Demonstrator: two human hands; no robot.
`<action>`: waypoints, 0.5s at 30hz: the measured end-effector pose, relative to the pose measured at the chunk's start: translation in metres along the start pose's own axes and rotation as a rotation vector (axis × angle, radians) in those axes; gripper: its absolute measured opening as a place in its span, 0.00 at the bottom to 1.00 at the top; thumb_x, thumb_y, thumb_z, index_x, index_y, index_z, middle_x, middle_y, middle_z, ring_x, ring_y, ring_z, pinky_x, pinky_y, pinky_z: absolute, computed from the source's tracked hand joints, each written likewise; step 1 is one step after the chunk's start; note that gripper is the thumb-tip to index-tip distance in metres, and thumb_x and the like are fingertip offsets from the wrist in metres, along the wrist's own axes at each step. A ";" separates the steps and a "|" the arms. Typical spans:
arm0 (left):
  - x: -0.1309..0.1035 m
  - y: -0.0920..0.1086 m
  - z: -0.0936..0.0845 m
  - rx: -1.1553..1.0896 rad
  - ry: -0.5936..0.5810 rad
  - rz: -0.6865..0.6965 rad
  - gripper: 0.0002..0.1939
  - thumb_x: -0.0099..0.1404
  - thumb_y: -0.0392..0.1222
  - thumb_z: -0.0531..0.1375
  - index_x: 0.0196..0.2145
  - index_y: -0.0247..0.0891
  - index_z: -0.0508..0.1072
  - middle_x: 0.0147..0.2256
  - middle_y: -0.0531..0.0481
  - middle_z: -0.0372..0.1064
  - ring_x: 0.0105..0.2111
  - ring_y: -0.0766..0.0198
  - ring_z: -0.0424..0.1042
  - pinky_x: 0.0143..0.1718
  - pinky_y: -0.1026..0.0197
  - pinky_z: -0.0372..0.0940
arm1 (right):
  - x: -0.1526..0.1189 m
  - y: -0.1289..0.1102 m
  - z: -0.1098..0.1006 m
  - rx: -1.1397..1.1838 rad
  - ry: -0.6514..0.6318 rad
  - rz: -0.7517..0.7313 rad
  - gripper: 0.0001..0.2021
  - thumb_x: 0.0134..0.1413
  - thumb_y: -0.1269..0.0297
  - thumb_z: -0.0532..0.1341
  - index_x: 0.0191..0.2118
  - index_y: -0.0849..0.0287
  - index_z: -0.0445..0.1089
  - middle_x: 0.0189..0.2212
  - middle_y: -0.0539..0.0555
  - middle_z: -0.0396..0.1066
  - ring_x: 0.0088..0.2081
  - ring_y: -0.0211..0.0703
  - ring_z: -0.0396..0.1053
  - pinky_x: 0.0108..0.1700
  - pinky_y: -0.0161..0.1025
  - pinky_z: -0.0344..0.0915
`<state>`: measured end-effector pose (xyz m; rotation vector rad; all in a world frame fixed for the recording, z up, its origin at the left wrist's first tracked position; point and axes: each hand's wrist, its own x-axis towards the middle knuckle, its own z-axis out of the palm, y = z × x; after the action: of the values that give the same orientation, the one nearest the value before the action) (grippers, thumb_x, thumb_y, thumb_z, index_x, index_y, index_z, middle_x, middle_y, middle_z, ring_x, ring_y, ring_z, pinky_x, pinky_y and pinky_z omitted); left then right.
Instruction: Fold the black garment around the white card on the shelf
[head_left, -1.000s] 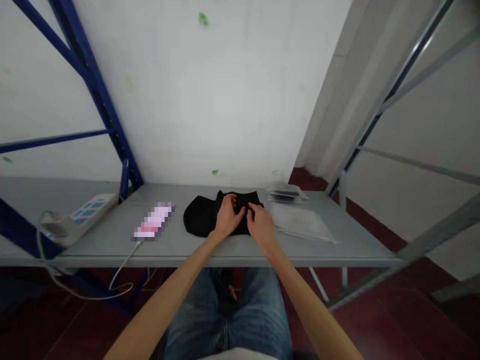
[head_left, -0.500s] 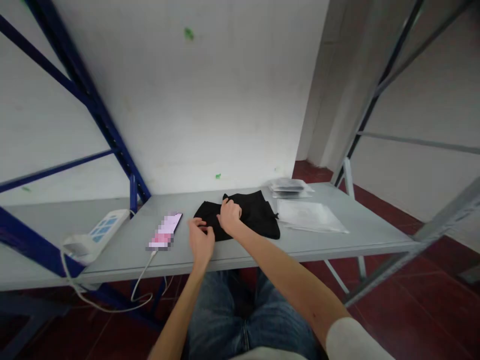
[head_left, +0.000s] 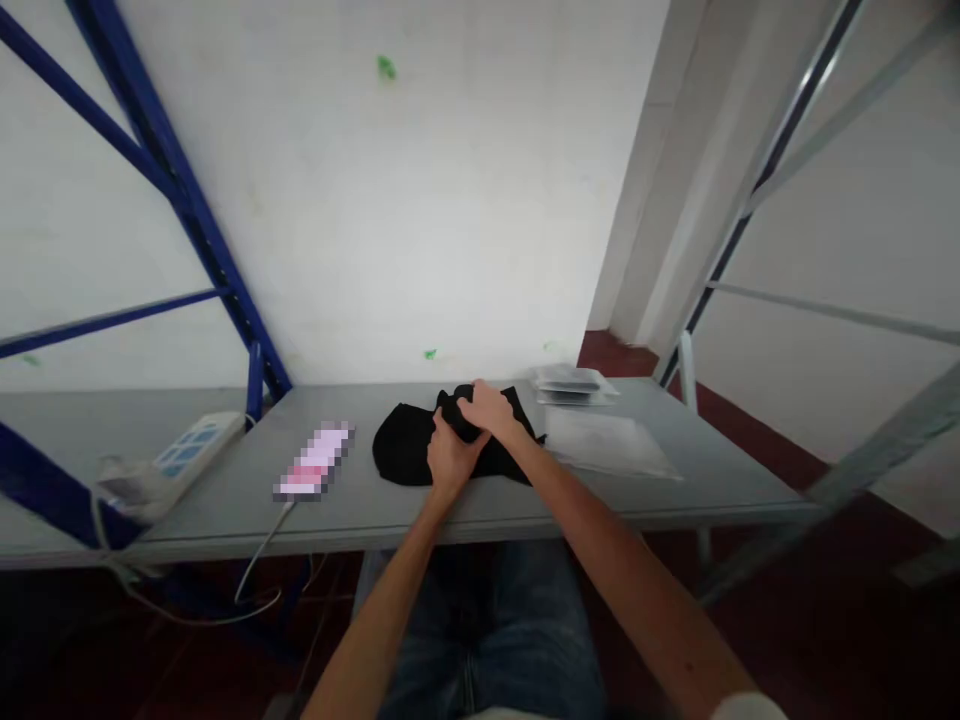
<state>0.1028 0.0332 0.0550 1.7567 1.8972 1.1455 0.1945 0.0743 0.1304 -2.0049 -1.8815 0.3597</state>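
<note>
A piece of black cloth (head_left: 405,445) lies on the grey shelf, bunched up in its middle; what kind of garment or fabric it is cannot be made out. My left hand (head_left: 451,455) grips the near side of the bunched part, thumb toward the right. From the right, my right hand (head_left: 491,412) is closed over the top of the same bunch, its fingers curled into the cloth. The two hands are close together, with a fold of black fabric between them. The cloth's left part lies flat, and its right part runs partly under my right wrist.
Clear plastic bags (head_left: 607,440) lie right of the cloth, with a stack of packed bags (head_left: 574,383) behind. To the left are a phone (head_left: 315,462) on a white cable and a power strip (head_left: 187,455). Blue posts (head_left: 202,235) and a white wall bound the grey shelf (head_left: 720,480).
My left hand has moved right from the cloth's left edge to its middle. The middle of the cloth is now gathered up between both hands. The view has shifted slightly.
</note>
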 end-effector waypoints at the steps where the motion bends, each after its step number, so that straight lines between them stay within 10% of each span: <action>1: 0.001 0.002 0.006 -0.004 0.018 0.033 0.43 0.60 0.51 0.71 0.64 0.37 0.54 0.50 0.34 0.75 0.53 0.41 0.76 0.48 0.49 0.69 | 0.002 0.007 -0.002 0.030 -0.002 0.004 0.24 0.66 0.55 0.57 0.61 0.64 0.67 0.52 0.68 0.77 0.53 0.60 0.76 0.50 0.48 0.72; 7: -0.003 -0.005 0.018 0.061 0.017 0.203 0.25 0.60 0.30 0.64 0.54 0.43 0.67 0.50 0.41 0.73 0.45 0.47 0.78 0.40 0.53 0.70 | 0.004 0.053 -0.008 0.026 0.058 0.015 0.22 0.68 0.62 0.55 0.62 0.66 0.67 0.52 0.67 0.77 0.53 0.55 0.76 0.51 0.43 0.70; 15: 0.001 -0.021 0.000 0.200 -0.087 0.473 0.21 0.60 0.26 0.62 0.48 0.46 0.72 0.52 0.46 0.70 0.42 0.54 0.77 0.38 0.57 0.71 | -0.038 0.084 0.027 -0.096 0.252 -0.073 0.24 0.68 0.72 0.53 0.66 0.60 0.65 0.60 0.65 0.68 0.56 0.53 0.70 0.56 0.45 0.67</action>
<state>0.0885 0.0359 0.0404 2.4137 1.6381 1.0246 0.2557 0.0350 0.0674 -1.9320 -1.8367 -0.0045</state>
